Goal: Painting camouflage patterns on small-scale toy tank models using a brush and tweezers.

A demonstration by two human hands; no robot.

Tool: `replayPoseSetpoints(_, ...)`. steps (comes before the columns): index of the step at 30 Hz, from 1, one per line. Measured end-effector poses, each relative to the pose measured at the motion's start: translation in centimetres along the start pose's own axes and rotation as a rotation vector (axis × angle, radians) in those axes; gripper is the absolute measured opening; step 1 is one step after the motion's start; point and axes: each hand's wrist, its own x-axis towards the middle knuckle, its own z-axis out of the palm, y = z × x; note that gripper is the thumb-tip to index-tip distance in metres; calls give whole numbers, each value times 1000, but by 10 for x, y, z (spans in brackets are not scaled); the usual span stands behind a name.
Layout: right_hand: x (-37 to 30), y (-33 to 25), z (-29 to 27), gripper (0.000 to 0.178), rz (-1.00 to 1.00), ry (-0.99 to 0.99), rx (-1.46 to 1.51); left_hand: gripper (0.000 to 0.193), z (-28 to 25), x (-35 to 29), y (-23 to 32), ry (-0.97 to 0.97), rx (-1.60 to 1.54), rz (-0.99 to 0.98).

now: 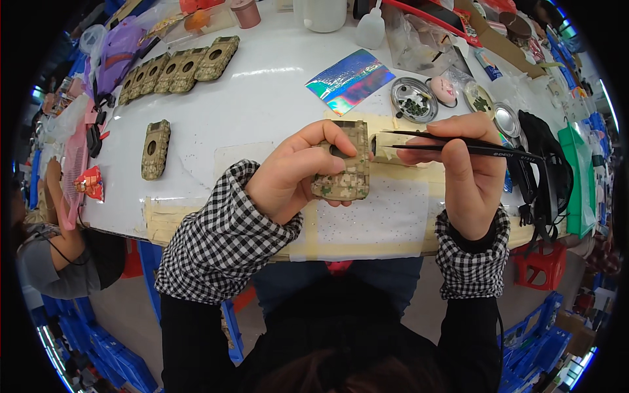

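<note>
Above the front of the table my left hand point(288, 170) grips a camouflage toy tank hull point(346, 183), thumb and forefinger lying on its top face. Its round hole is partly covered by those fingers. A pair of black tweezers point(493, 151) is held in my right hand point(468, 177), tips pointing left toward the hull and slightly apart. Whether a tiny part sits between the tips, I cannot tell. Behind the tweezers a round metal dish point(398, 92) holds small dark green parts. Another hull point(156, 149) lies alone on the left, and several more hulls point(177, 71) stand in a row behind it.
A white sheet point(386, 219) with small specks is taped under my hands. Behind lie an iridescent sheet point(350, 80) and a white squeeze bottle point(371, 31). On the right are a black strap bag point(547, 150) and a green tray point(578, 183). Another person's arm point(62, 203) shows at far left.
</note>
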Motion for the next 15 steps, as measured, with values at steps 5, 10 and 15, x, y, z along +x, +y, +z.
replayPoseSetpoints(5,0,2,-4,19,-4,19,14,22,5,1,3,-5,10,7)
replayPoseSetpoints(10,3,4,-5,18,12,13,11,21,9,1,2,36,-31,19)
replayPoseSetpoints(15,3,7,-9,16,-12,45,-29,18,6,2,5,-35,-57,-21)
